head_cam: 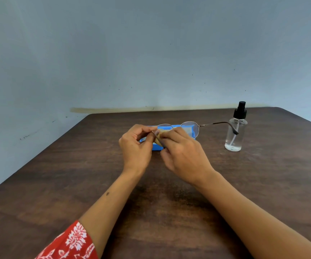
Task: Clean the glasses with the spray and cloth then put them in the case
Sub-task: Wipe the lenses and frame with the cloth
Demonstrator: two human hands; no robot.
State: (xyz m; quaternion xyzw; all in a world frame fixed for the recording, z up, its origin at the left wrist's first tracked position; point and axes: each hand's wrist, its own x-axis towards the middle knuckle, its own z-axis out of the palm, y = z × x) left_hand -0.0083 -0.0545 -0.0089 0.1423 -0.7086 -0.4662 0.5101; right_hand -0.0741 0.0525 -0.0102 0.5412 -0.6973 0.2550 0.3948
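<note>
- dark brown wood makes up the worktop [169, 212], which runs back to a pale blue-grey wall [151, 53].
- both hands meet over the middle of the worktop, nearer its far edge than its near one.
- the left hand [135, 146] has its fingers curled, thumb and forefinger pinching the left end of the glasses [190, 127] where the left temple folds down toward the person.
- the right hand [181, 156] has its fingers curled round a small yellowish cloth [160, 137], pressing it against the left lens; most of the cloth is hidden between the two hands.
- the glasses are thin-framed, round, metal, and held just above the worktop; the right lens is free and shows the blue behind it.
- the right temple sticks out sideways toward the right edge, its dark tip crossing in front of the spray bottle [236, 133].
- the spray bottle is clear with a black pump top, upright, near the far right corner, with a little liquid in the bottom.
- a bright blue case [192, 130] lies open on the worktop directly behind the hands, partly covered by them and seen through the lenses.
- a red sleeve [72, 243] with a white floral print shows on the left arm at the near edge; the right forearm is bare.
</note>
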